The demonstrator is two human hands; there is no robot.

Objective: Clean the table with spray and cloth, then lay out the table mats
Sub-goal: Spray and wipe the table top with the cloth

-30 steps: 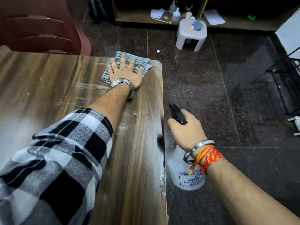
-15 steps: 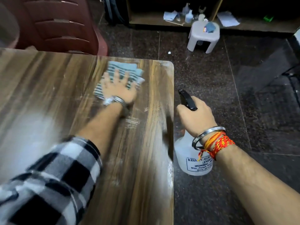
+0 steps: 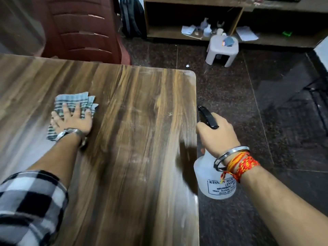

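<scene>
Left hand lies flat, fingers spread, pressing the cloth onto the table; right hand grips the spray bottle just off the table's right edge, trigger finger seemingly hidden

Home room, wooden table, plastic chair, low shelf, stool

Red chair, black backpack, grey stool on dark floor

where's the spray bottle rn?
Head view, right side: spray bottle is held in the right hand, off the table's right edge, above the floor.
</scene>
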